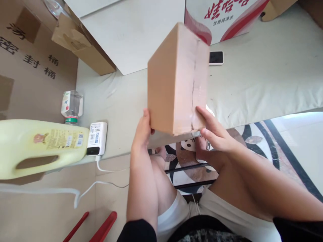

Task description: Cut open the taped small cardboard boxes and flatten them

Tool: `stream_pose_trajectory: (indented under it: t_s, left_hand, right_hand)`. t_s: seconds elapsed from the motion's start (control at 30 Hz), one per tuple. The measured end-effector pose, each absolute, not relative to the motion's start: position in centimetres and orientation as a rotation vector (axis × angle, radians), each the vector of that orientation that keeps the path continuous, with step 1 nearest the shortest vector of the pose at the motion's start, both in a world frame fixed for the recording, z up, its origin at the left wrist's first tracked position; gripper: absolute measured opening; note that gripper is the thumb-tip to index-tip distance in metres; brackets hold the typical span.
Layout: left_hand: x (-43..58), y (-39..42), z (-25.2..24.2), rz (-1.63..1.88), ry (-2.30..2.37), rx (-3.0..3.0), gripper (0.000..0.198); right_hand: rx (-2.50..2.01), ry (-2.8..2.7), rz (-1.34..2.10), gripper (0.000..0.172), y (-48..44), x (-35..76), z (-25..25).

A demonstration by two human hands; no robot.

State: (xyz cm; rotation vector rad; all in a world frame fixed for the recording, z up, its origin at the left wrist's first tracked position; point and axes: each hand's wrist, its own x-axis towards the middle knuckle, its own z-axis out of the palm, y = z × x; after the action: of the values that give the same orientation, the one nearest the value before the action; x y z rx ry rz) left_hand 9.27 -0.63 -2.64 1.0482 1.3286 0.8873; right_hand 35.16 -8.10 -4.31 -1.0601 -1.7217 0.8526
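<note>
A brown cardboard box (163, 90) is held up, tilted, between my two hands, with a taped seam along its right-hand face. My left hand (143, 130) grips its lower left side, the thumb pointing up along the edge. On the lower right corner, near the seam, the fingers of my right hand (214, 132) press against the cardboard. Something small and shiny shows by the right fingertips, too unclear to name. What lies under the box is hidden.
A yellow jug (63, 134), a white power bank (97, 137) with a cable, and a clear bottle (73, 104) lie to the left. A white carton (141, 37), a red-and-white carton (227, 23) and a small dark-screened device (216, 57) are farther back. Red bars (103, 227) are at lower left.
</note>
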Motion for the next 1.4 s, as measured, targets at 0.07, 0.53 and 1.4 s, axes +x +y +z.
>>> stream_pose_trajectory:
  t_s: [0.07, 0.53, 1.4]
  left_hand:
    - [9.3, -1.0, -2.1, 0.566, 1.321, 1.144, 0.081]
    - [8.6, 2.0, -4.7, 1.596, 1.174, 1.685, 0.074]
    - [9.4, 1.1, -4.2, 1.576, 1.324, 1.607, 0.048]
  right_hand:
    - [-1.099, -1.602, 0.805, 0.052, -7.9, 35.4, -4.5]
    - [-1.029, -1.564, 1.010, 0.035, -8.0, 34.7, -2.4]
    - [-2.176, -1.750, 0.865, 0.038, -6.3, 35.6, -0.9]
